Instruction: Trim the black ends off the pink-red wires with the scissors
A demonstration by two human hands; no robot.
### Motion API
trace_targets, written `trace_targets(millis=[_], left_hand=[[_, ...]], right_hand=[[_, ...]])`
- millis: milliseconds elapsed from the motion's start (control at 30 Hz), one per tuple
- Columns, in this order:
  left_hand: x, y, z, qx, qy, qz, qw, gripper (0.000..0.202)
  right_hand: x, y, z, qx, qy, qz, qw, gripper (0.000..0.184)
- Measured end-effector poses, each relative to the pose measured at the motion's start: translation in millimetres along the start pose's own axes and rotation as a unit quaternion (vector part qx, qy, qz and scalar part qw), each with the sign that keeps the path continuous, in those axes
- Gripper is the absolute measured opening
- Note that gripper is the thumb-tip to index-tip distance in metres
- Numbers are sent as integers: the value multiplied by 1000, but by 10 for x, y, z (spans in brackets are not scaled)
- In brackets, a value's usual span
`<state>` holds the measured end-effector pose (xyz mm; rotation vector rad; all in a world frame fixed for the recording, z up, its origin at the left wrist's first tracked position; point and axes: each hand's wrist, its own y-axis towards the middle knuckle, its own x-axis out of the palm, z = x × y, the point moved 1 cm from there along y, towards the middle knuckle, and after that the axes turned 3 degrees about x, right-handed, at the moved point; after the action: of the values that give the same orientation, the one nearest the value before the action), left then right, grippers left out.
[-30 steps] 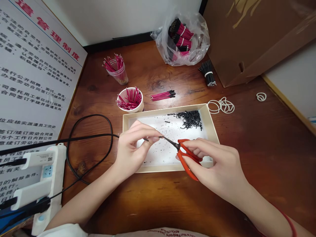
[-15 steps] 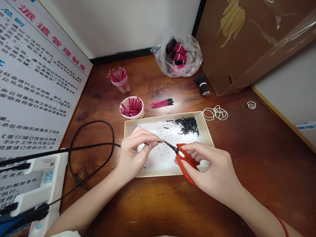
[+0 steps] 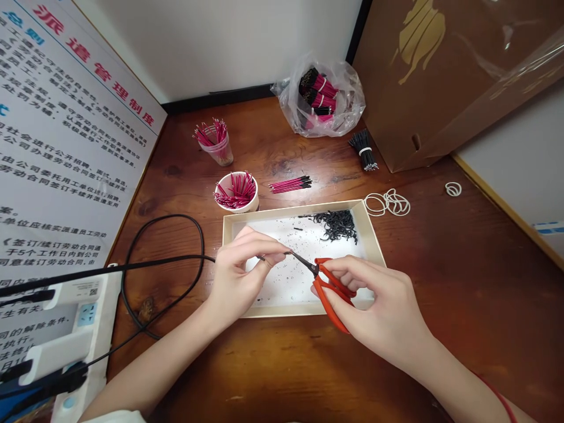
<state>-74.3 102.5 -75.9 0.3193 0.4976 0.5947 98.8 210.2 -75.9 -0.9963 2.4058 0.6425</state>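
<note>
My left hand (image 3: pixel 238 273) pinches a thin black piece (image 3: pixel 288 253) between thumb and fingertips; most of it is hidden, and a dark end also shows behind the fingers. My right hand (image 3: pixel 385 302) grips red-handled scissors (image 3: pixel 314 269), pointing left. Their narrow blades look closed, with the tip touching or nearly touching the black piece. Both hands are over a shallow cream box (image 3: pixel 282 311) with a white bottom. A heap of short black strips (image 3: pixel 337 225) lies in its far right corner, and tiny dark rings and bits are scattered around the bottom.
Behind the box stand a paper cup (image 3: pixel 251 205) and a clear cup (image 3: pixel 221 155) of pink wires. Pink-and-black wires (image 3: pixel 289 184), a black wire bundle (image 3: pixel 363 151), a plastic bag (image 3: pixel 348 111) and rubber bands (image 3: pixel 394 202) lie beyond. A cable (image 3: pixel 200 235) loops beside a power strip (image 3: pixel 94 335) at left.
The scissor tip has edged slightly left against the black piece, and the blades look more closed. My left hand keeps its pinch. The view has shifted slightly.
</note>
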Motion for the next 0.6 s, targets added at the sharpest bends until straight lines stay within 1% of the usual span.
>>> trace_targets(millis=[400,600], left_hand=[[-5,-7,17,-10,0,-7,1000,22],[-5,-1,17,-14,2,-9,1000,21]], right_hand=[[-10,12,-11,-8,1,-12,1000,7],[-12,-7,0,-15,-8,-5,1000,7]])
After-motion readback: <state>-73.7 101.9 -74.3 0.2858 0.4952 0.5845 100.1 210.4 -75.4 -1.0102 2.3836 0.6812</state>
